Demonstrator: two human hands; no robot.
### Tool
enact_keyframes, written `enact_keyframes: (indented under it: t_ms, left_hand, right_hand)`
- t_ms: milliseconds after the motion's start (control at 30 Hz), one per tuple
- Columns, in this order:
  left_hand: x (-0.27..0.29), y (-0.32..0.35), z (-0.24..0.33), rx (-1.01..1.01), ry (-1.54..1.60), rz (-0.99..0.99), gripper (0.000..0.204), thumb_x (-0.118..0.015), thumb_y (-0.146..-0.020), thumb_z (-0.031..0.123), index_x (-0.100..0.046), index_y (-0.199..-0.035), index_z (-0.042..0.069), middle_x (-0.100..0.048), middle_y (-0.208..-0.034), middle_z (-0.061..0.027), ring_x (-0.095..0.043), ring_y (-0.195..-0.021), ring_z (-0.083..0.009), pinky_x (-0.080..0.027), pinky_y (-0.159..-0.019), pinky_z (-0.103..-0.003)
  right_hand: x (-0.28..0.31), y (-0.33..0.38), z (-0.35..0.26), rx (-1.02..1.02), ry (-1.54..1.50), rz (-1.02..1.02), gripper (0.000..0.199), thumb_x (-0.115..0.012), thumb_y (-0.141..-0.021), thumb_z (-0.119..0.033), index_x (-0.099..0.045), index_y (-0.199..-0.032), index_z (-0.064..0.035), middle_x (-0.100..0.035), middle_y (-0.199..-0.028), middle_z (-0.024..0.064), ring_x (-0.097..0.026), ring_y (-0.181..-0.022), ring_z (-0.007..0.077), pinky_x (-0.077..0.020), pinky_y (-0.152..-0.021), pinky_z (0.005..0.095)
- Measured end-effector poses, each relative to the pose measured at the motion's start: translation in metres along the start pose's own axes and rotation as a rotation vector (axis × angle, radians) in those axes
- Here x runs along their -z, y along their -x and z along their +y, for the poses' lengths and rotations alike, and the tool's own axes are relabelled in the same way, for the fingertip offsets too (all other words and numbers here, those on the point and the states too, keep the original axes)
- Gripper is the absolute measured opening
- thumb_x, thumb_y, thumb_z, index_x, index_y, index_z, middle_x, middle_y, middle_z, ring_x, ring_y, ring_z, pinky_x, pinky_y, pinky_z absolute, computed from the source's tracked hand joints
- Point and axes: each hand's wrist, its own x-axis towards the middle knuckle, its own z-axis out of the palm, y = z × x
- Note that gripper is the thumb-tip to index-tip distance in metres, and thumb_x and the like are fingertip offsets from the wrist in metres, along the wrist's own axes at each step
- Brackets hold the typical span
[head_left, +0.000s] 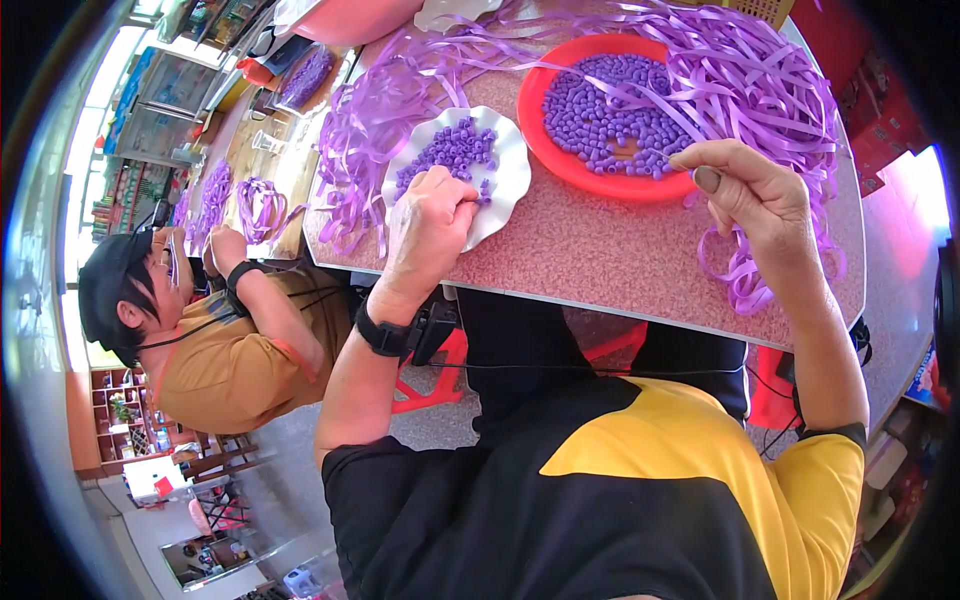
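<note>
My left hand (432,222) is over the near edge of a white scalloped plate (511,185) that holds loose purple beads (455,147). Its fingers are curled in against the thumb, and whatever is between them is hidden. At the near right rim of a round red tray (540,140), my right hand (755,195) is closed in a pinch. A thin strand seems to run by its fingertips, too fine to make out. Many more purple beads (610,110) lie in the tray, with purple ribbons (745,85) hanging over its far right side.
Further ribbons (362,130) are heaped left of the plate on the speckled pink table (590,250). A pink basin (345,15) stands at the far left. Beside me a person in a mustard shirt (235,360) works at a wooden table with ribbons (262,210). Red stools (435,375) stand below.
</note>
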Motion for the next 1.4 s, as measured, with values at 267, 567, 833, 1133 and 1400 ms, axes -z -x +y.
enact_keyframes:
  t_ms: [267, 567, 833, 1133, 1400]
  left_hand:
    - [0.002, -0.010, 0.000, -0.084, -0.098, -0.070, 0.005, -0.068, -0.076, 0.006, -0.067, -0.081, 0.006, -0.061, -0.083, -0.0093, -0.062, -0.086, -0.0296, -0.049, -0.072, -0.041]
    - [0.001, -0.020, 0.003, -0.175, -0.114, -0.068, 0.008, -0.065, -0.076, 0.004, -0.066, -0.085, 0.003, -0.059, -0.078, -0.0104, -0.061, -0.078, -0.0275, -0.047, -0.070, -0.039]
    - [0.000, -0.024, 0.004, -0.124, -0.126, -0.080, 0.004, -0.065, -0.077, 0.007, -0.064, -0.079, 0.003, -0.062, -0.080, -0.0103, -0.062, -0.079, -0.0299, -0.049, -0.068, -0.041]
    - [-0.018, -0.032, 0.092, 0.546, 1.974, -0.125, 0.015, -0.060, -0.091, 0.018, -0.061, -0.095, 0.003, -0.060, -0.081, -0.0035, -0.054, -0.069, -0.0130, -0.041, -0.054, -0.027]
    - [-0.046, -0.043, 0.155, 0.586, 2.236, -0.048, 0.012, -0.060, -0.091, 0.017, -0.062, -0.097, 0.007, -0.062, -0.083, -0.0013, -0.056, -0.075, -0.0138, -0.043, -0.062, -0.027]
  right_hand:
    - [0.002, 0.001, 0.004, 0.063, 0.114, -0.056, 0.016, -0.061, -0.096, -0.011, -0.070, -0.108, -0.0043, -0.056, -0.077, -0.0039, -0.043, -0.059, 0.0027, -0.0355, -0.053, 0.0185]
    - [0.002, 0.001, -0.006, 0.012, 0.092, -0.084, 0.012, -0.062, -0.094, -0.004, -0.069, -0.102, 0.0010, -0.068, -0.091, 0.0008, -0.059, -0.087, 0.0058, -0.0468, -0.077, 0.0209]
    - [0.000, -0.002, 0.004, 0.108, 0.108, -0.062, 0.018, -0.059, -0.093, 0.000, -0.071, -0.106, -0.0046, -0.059, -0.078, -0.0047, -0.043, -0.060, 0.0019, -0.0361, -0.054, 0.0181]
    - [-0.003, 0.002, -0.005, 0.061, 0.020, -0.105, 0.027, -0.050, -0.091, 0.011, -0.069, -0.109, 0.0015, -0.063, -0.098, 0.0021, -0.056, -0.087, 0.0069, -0.0466, -0.087, 0.0210]
    - [-0.008, 0.010, -0.014, 0.052, 0.032, 0.054, 0.020, -0.057, -0.094, 0.003, -0.070, -0.108, -0.0017, -0.063, -0.087, -0.0029, -0.047, -0.064, 0.0005, -0.0379, -0.057, 0.0174]
